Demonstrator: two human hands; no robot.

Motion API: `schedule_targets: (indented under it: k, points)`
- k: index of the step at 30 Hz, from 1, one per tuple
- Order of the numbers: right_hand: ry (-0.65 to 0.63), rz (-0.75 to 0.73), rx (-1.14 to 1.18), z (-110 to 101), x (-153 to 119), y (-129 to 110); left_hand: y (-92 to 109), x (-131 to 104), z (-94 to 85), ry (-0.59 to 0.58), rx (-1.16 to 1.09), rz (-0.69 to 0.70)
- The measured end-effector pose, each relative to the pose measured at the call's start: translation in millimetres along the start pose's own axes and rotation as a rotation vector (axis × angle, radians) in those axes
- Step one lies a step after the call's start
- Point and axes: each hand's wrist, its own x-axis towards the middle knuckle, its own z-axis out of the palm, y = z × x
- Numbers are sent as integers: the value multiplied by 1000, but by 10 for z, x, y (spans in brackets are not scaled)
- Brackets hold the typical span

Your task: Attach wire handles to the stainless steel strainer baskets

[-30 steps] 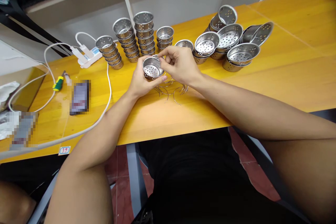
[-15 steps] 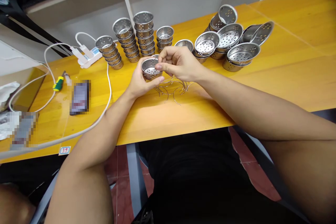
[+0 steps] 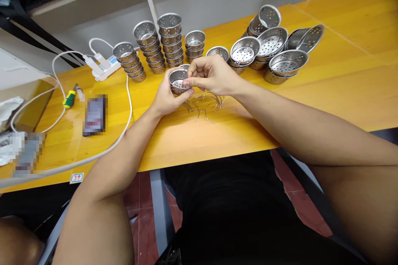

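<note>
A small perforated metal strainer cup (image 3: 178,84) is gripped in my left hand (image 3: 166,95), with the thumb along its near side and the fingers round the far side. My right hand (image 3: 214,75) is at the cup's right rim, its thumb and fingertips pinched together there. Whatever lies in that pinch is too small to make out. Below the hands, several thin curved wire pieces (image 3: 207,103) lie loose on the table (image 3: 199,140). Another metal cup rim peeks out just behind the held cup, mostly hidden.
Stacks of perforated cups (image 3: 169,37) stand at the back. More cups (image 3: 287,64) sit nested or tilted at the right. At the left are a white power strip (image 3: 105,68) with cables, a green-yellow screwdriver (image 3: 69,98) and a blurred phone (image 3: 95,115).
The held cup has shifted very slightly right and turned a little in my left hand. My right fingertips stay at its rim.
</note>
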Motion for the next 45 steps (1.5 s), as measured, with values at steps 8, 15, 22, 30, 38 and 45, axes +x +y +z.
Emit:
schedule_targets:
  k: [8,15,22,30,38,45]
  points:
    - [-15,-25,-7,3,-2,34,-12,3,5,-8,-13,47]
    - [154,-87,-213,3,-92,55,-103,26,-28,40,18,31]
    - [116,-224,-480,-95,-126,146,-323,60,-48,82,-7,167]
    - [-9,-283,-570,-105,-145,188,-210,32,-42,66,21,164]
    - [-79,-248,-526,-67,-168,210,-65,0,-73,23,82,96]
    - [-41,-199,-531,0,-162,126,-82,0,-50,0,155,88]
